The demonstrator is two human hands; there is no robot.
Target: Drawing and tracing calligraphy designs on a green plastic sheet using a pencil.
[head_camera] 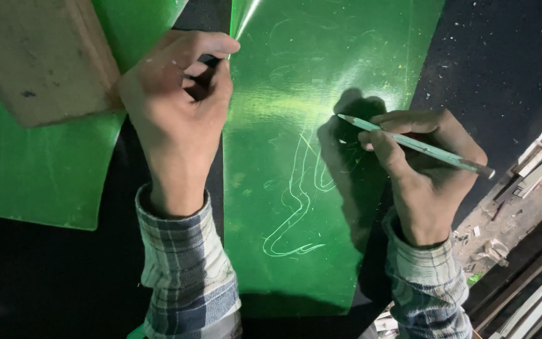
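I see right hand [425,172] gripping pencil [415,145], left hand [177,94] curled, pinning green sheet [308,81] edge; glossy sheet may slide, skewing the line

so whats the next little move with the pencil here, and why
Probably lower the pencil tip onto the green sheet and carry on the pale curved line. The right hand holds the tip just above the sheet near the line's upper end, while the left hand pins the sheet's edge.
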